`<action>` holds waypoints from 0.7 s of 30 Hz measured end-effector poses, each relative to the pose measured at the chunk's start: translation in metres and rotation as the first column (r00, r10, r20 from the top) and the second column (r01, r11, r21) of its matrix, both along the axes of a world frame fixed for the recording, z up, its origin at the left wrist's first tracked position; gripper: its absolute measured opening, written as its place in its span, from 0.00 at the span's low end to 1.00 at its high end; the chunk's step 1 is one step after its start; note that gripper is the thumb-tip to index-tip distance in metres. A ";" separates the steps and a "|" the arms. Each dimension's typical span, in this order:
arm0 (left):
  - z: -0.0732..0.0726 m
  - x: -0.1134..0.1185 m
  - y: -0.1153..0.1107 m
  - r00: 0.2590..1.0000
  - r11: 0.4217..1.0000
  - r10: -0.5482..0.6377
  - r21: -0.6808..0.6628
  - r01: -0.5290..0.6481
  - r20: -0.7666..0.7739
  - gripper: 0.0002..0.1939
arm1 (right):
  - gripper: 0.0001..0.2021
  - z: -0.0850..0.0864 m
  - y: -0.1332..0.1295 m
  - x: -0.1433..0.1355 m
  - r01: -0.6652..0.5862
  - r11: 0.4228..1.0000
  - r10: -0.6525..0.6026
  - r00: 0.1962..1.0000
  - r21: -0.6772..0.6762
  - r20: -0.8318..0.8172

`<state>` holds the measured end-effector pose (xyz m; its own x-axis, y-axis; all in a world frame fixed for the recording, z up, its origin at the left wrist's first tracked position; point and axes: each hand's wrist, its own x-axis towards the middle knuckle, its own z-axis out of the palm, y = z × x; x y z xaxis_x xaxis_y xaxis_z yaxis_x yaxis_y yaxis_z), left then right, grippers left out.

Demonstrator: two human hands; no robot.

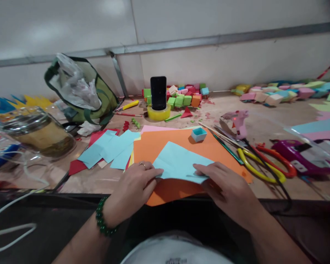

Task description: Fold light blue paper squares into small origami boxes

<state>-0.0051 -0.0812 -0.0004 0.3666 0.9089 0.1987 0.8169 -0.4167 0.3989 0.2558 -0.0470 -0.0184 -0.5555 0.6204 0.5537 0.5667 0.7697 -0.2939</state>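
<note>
A light blue sheet of paper (178,159) lies over an orange sheet (165,194), its near edge raised a little toward me. My left hand (136,187) pinches its left near corner between thumb and fingers. At the right near corner, my right hand (227,189) grips the same paper, with the thumb on top and the fingers partly hidden beneath. Just beyond the paper stands a small open light blue paper box (199,135). More light blue pieces (107,146) are spread to the left of my left hand.
Orange-and-yellow scissors (261,165), a pink glue gun (238,123) and a purple tape dispenser (305,156) lie at the right. A phone (158,93) stands in a yellow tape roll (159,113) before several paper cubes (181,99). A glass jar (40,134) and green bag (99,91) sit left.
</note>
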 end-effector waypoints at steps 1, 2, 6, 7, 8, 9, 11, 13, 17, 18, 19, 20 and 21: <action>0.000 0.000 0.002 0.999 0.999 0.010 -0.042 -0.008 0.034 0.13 | 0.15 -0.001 0.002 0.000 0.049 0.999 -0.049 0.999 -0.012 0.006; 0.001 0.000 0.004 0.998 0.997 0.023 -0.078 -0.019 0.056 0.11 | 0.15 -0.002 0.004 0.000 0.101 0.995 -0.100 0.995 -0.026 0.016; 0.003 0.000 0.014 0.994 0.991 0.082 -0.110 -0.075 0.066 0.13 | 0.22 0.000 0.014 0.000 0.191 0.975 -0.183 0.980 -0.114 0.075; 0.003 0.000 0.016 0.994 0.991 0.090 -0.110 -0.082 0.070 0.13 | 0.23 0.001 0.017 0.000 0.185 0.970 -0.175 0.982 -0.156 0.076; 0.003 -0.001 0.017 0.993 0.990 0.093 -0.116 -0.083 0.076 0.12 | 0.24 0.002 0.019 0.001 0.180 0.962 -0.170 0.983 -0.206 0.065; 0.003 -0.002 0.018 0.992 0.988 0.097 -0.127 -0.086 0.082 0.12 | 0.23 0.003 0.020 0.001 0.178 0.948 -0.171 0.984 -0.263 0.048; 0.002 -0.002 0.019 0.991 0.984 0.113 -0.148 -0.100 0.076 0.12 | 0.21 0.005 0.023 0.002 0.182 0.913 -0.194 0.981 -0.365 0.002; 0.001 -0.003 0.019 0.989 0.979 0.142 -0.154 -0.133 0.042 0.13 | 0.20 0.005 0.025 0.002 0.210 0.884 -0.241 0.970 -0.418 -0.024; -0.002 -0.002 0.019 0.981 0.973 0.192 -0.123 -0.195 -0.035 0.14 | 0.22 0.005 0.026 0.002 0.245 0.862 -0.291 0.956 -0.444 -0.036; -0.003 -0.001 0.018 0.978 0.971 0.202 -0.116 -0.207 -0.053 0.13 | 0.23 0.005 0.026 0.002 0.239 0.859 -0.286 0.957 -0.453 -0.039; -0.003 -0.001 0.018 0.974 0.969 0.214 -0.111 -0.221 -0.071 0.13 | 0.24 0.004 0.026 0.002 0.232 0.857 -0.283 0.958 -0.461 -0.044; -0.003 0.000 0.018 0.970 0.965 0.227 -0.111 -0.236 -0.091 0.13 | 0.23 0.004 0.026 0.002 0.232 0.855 -0.287 0.956 -0.463 -0.051; -0.003 0.000 0.018 0.965 0.961 0.238 -0.113 -0.251 -0.112 0.13 | 0.22 0.003 0.027 0.002 0.241 0.854 -0.300 0.952 -0.460 -0.057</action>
<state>-0.0047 -0.0627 -0.0030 0.1420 0.9885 0.0519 0.9247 -0.1511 0.3494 0.2578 -0.0203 -0.0153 -0.2757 0.9317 0.2365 0.6706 0.3627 -0.6471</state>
